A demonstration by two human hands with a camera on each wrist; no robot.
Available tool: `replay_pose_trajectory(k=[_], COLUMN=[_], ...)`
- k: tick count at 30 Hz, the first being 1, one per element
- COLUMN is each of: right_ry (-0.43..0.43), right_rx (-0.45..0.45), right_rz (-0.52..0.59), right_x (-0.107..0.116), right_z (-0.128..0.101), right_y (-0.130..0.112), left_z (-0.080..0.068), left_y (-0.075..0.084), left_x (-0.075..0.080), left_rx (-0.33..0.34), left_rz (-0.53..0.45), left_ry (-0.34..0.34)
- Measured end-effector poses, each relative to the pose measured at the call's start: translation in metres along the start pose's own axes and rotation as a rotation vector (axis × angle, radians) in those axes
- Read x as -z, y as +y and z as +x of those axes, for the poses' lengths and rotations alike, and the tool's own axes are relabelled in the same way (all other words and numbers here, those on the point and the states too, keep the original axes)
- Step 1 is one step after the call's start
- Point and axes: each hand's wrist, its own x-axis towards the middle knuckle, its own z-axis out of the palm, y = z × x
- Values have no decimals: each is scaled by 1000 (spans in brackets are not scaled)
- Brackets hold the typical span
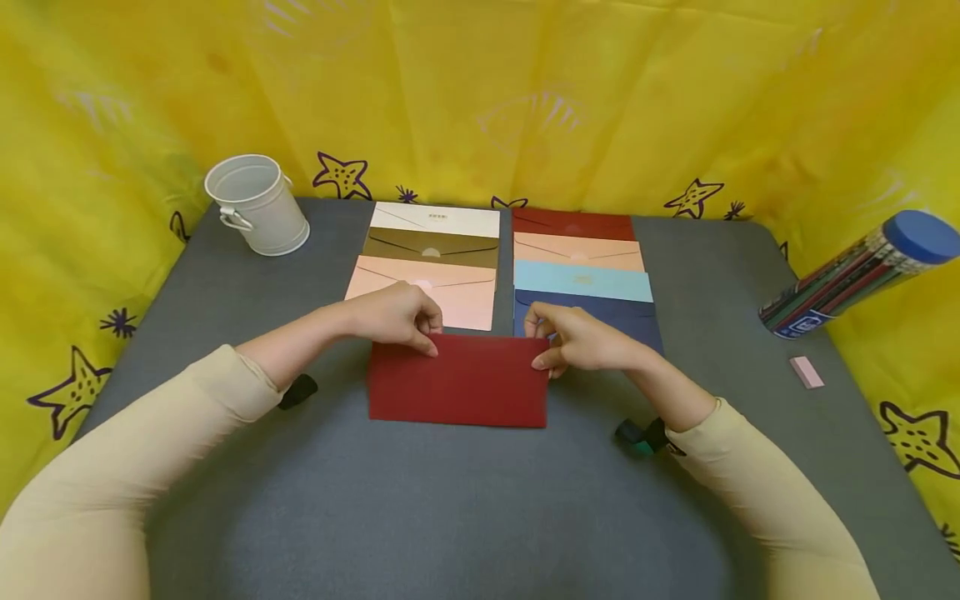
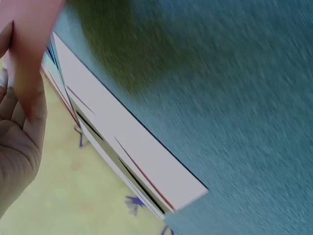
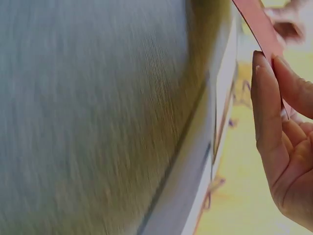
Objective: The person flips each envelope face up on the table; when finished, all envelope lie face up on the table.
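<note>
Both hands hold a dark red envelope out flat in front of the person, its plain side showing. The left hand pinches it near its upper left corner, the thumb on the near face. At the right end the right hand pinches the upper corner between thumb and fingers. In the right wrist view the envelope appears edge-on between thumb and fingertips. Just beyond lie two overlapping columns of envelopes: white, olive and pink on the left; red, peach, light blue and navy on the right.
A white metal bucket stands at the back left of the grey table. To the right are a clear tube of pencils with a blue lid and a small pink eraser. A yellow patterned cloth hangs around the table.
</note>
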Motion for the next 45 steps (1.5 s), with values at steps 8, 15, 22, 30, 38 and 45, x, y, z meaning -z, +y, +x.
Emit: replay_pose_trajectory(k=[8, 15, 22, 30, 38, 45], right_ry=[81, 160, 305, 604, 738, 796], right_rx=[-47, -79, -68, -52, 160, 287], right_rz=[42, 70, 122, 295, 645, 668], right_x=[31, 45, 50, 48, 39, 33], right_z=[-15, -18, -19, -21, -18, -12], right_y=[19, 25, 27, 22, 18, 15], left_z=[-3, -2, -1, -4, -4, -10], left_y=[-20, -24, -33, -35, -35, -38], left_x=[14, 15, 13, 14, 15, 18], left_rx=[100, 138, 219, 248, 213, 53], left_rz=[-75, -239, -488, -529, -686, -862], left_ry=[55, 102, 151, 325, 514, 599])
